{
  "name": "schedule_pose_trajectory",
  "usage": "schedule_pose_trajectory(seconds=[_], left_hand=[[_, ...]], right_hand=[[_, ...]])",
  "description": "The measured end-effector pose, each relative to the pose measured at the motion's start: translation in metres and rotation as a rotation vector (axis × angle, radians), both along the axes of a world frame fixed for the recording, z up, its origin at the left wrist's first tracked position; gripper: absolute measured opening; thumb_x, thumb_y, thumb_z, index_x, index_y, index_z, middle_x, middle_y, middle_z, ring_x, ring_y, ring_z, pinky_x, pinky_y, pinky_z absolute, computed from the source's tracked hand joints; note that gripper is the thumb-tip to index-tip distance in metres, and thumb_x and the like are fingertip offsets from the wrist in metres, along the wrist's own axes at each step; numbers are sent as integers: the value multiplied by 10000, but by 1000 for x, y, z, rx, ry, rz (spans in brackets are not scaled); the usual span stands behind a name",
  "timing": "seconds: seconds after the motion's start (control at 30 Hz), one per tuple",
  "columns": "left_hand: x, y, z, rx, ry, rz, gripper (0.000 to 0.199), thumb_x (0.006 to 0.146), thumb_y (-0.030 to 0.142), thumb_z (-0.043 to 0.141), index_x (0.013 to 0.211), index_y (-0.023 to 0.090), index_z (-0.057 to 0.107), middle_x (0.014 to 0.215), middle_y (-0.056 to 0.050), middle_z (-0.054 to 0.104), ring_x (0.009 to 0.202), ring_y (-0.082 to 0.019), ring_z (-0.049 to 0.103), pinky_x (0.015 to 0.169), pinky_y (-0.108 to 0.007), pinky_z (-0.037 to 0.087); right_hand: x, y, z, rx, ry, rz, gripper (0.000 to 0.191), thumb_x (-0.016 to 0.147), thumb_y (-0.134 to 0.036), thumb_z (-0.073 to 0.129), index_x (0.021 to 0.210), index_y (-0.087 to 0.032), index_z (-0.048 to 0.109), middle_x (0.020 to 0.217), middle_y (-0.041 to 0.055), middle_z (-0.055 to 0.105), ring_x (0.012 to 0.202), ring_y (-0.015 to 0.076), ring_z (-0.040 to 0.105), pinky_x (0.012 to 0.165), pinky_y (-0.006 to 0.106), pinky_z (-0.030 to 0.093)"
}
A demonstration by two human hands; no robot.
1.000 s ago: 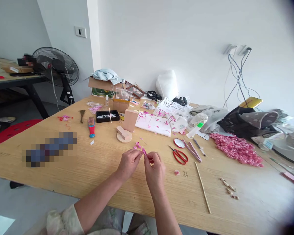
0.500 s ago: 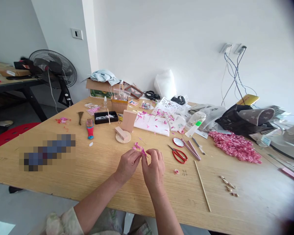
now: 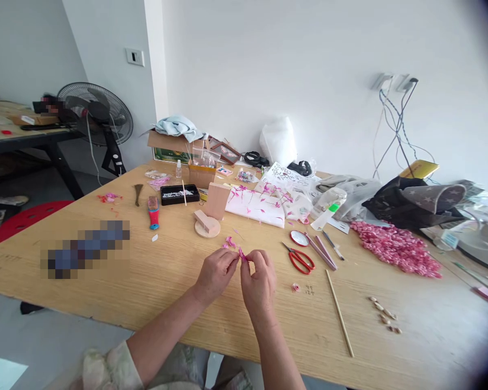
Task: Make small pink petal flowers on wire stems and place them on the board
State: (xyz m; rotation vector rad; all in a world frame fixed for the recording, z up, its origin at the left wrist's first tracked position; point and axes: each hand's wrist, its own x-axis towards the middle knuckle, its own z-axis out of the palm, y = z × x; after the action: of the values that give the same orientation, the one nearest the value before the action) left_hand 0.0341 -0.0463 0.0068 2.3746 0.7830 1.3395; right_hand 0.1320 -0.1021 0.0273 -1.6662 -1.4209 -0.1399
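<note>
Over the middle of the table, my left hand [image 3: 216,272] and my right hand [image 3: 259,277] meet fingertip to fingertip. Between them is a small magenta silk-like flower [image 3: 241,254], pinched by both; its lower part is hidden behind my fingers. Just beyond lie loose magenta petals [image 3: 229,242] on the wood. A round wooden base with a small block [image 3: 204,221] and an upright wooden board [image 3: 217,200] stands behind them. Red-handled scissors [image 3: 301,261] lie to the right of my right hand.
A white cloth with pink flowers [image 3: 255,208] lies at the back. Rightward are a thin wooden stick [image 3: 340,314], tweezers [image 3: 321,252], a pink bead heap [image 3: 394,249] and bags. Leftward are a black tray [image 3: 179,195], a red-and-blue brush [image 3: 153,214] and a pixelated patch.
The view has shifted slightly, so the table's things appear a little further right. My fingertips have drawn closer together around the flower, and the right-hand fingers are more closed.
</note>
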Motion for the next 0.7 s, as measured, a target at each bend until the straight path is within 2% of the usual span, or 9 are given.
schedule_pose_trajectory(seconds=[0.17,0.37,0.57,0.7], left_hand=[[-1,-1,1,36,52,16,178,827,163,394,813,154,571,726,-49,612,710,-141,569,650,-276,481],[-1,-2,4,43,92,31,200,838,179,377,799,157,572,696,-42,599,676,-136,559,617,-257,467],[-1,-1,4,16,45,32,177,827,170,399,800,161,573,730,-47,612,712,-141,565,647,-263,467],[-1,-2,5,0,62,27,180,827,163,393,793,159,570,711,-41,603,688,-135,555,625,-253,458]], right_hand=[[1,-1,4,-57,-32,-10,135,757,-142,404,633,-196,399,662,-1,449,666,146,418,612,267,327],[3,1,5,-100,81,-16,131,760,-203,430,630,-194,419,627,-8,460,610,136,440,568,249,340],[5,0,1,-37,211,-11,138,762,-235,454,633,-186,451,623,-5,489,595,129,457,575,243,369],[4,0,0,-39,191,1,136,766,-217,436,634,-187,452,623,-6,480,599,129,456,577,246,369]])
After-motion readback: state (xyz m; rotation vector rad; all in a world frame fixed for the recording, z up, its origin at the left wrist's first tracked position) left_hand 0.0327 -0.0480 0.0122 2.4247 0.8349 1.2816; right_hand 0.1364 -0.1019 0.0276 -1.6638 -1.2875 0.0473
